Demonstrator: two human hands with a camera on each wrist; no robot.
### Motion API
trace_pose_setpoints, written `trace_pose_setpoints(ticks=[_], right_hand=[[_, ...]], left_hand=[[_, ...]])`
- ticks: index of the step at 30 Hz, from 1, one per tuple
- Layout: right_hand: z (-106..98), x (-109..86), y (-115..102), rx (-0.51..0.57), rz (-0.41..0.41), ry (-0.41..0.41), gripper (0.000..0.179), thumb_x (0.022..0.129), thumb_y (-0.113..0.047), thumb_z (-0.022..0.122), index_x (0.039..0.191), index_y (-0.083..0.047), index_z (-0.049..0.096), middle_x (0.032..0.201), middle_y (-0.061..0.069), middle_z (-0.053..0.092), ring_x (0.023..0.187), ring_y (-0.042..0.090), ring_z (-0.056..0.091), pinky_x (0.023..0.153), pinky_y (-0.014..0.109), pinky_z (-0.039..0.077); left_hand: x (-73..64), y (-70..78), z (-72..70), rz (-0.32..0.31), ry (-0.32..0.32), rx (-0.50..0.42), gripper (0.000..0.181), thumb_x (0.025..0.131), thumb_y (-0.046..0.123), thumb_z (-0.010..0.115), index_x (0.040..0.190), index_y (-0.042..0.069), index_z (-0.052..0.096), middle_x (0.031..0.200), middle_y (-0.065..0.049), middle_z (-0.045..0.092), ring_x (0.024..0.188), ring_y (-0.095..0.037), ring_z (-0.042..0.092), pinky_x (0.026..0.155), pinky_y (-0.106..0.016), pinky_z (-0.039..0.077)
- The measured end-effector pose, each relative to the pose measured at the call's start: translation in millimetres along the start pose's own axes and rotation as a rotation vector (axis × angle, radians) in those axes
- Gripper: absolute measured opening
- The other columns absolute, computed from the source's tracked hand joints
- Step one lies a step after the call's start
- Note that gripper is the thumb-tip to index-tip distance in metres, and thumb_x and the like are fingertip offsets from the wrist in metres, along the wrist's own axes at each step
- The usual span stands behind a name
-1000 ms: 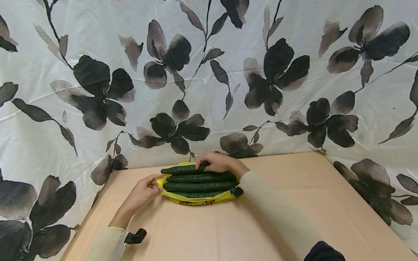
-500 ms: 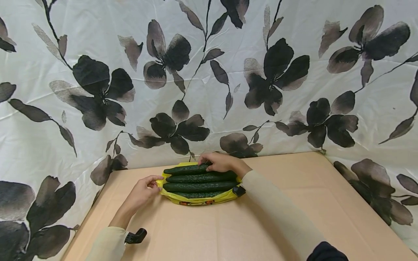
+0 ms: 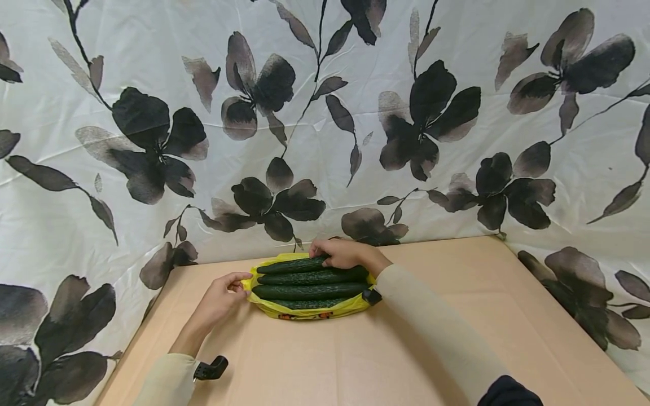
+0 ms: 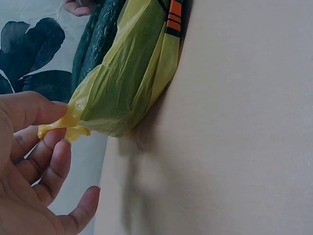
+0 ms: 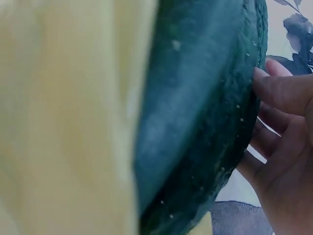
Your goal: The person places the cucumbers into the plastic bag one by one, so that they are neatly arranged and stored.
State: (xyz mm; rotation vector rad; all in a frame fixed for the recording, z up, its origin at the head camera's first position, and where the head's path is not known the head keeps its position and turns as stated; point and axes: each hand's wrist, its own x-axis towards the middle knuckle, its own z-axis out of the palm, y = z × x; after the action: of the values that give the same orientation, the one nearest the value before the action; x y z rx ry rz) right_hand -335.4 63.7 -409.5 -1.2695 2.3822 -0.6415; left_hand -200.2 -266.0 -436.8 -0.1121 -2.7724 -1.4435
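Observation:
A yellow plastic bag [image 3: 264,307] lies at the far side of the table with several dark green cucumbers [image 3: 304,291] side by side in its opening. My left hand [image 3: 222,299] pinches the bag's left end between thumb and fingers. In the left wrist view the gathered yellow plastic [image 4: 76,113] shows in that pinch, with the other fingers apart from it. My right hand [image 3: 342,252] grips the rearmost cucumber [image 3: 289,265] from above, near its right part. The right wrist view has the thumb [image 5: 276,90] on the cucumber's near side and fingers partly hidden behind it.
The tan table [image 3: 325,361] extends in front of the bag and to both sides. A white floral cloth [image 3: 325,141] hangs just behind the table's far edge. Black straps or devices [image 3: 210,368] sit on both wrists.
The rearmost cucumber has slid a little to the right within the bag, my right hand moving with it. My left hand keeps its pinch at nearly the same spot.

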Motion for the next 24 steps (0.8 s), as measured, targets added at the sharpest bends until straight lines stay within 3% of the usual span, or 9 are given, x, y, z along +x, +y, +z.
trace_pose_setpoints(ticks=[7,11,18,24], right_hand=[[5.6,6.1,-1.8,-0.108,0.021,0.016,0.033,0.104,-0.006,0.054,0.134,-0.016,0.047,0.141,0.007,0.057,0.135,0.021,0.052,0.109,0.037,0.043],[6.2,7.5,-2.6,-0.106,0.016,0.026,0.035,0.102,-0.006,0.058,0.135,-0.013,0.049,0.139,0.006,0.058,0.132,0.019,0.055,0.109,0.036,0.044],[2.2,4.4,-1.9,-0.109,0.068,0.047,0.025,0.104,-0.017,0.058,0.129,-0.017,0.062,0.126,-0.001,0.065,0.122,0.017,0.061,0.103,0.036,0.047],[2.6,0.4,1.0,-0.133,0.095,0.036,0.032,0.106,-0.023,0.055,0.137,-0.019,0.060,0.134,-0.001,0.064,0.126,0.018,0.059,0.106,0.037,0.046]], left_hand=[[-0.2,0.4,0.4,0.007,0.000,-0.009,0.041,0.089,-0.001,0.071,0.129,-0.003,0.063,0.099,-0.014,0.058,0.091,-0.023,0.052,0.070,-0.024,0.043],[0.6,-0.1,0.4,0.006,0.002,-0.011,0.040,0.089,-0.002,0.071,0.129,-0.003,0.064,0.099,-0.015,0.058,0.091,-0.025,0.053,0.070,-0.024,0.043],[1.4,-1.8,1.2,0.005,0.000,-0.009,0.039,0.089,-0.003,0.070,0.128,-0.004,0.063,0.098,-0.014,0.057,0.090,-0.023,0.053,0.069,-0.024,0.043],[1.5,-3.2,0.7,0.015,0.001,-0.020,0.040,0.089,-0.003,0.070,0.128,-0.004,0.064,0.098,-0.014,0.058,0.088,-0.021,0.053,0.068,-0.024,0.044]])
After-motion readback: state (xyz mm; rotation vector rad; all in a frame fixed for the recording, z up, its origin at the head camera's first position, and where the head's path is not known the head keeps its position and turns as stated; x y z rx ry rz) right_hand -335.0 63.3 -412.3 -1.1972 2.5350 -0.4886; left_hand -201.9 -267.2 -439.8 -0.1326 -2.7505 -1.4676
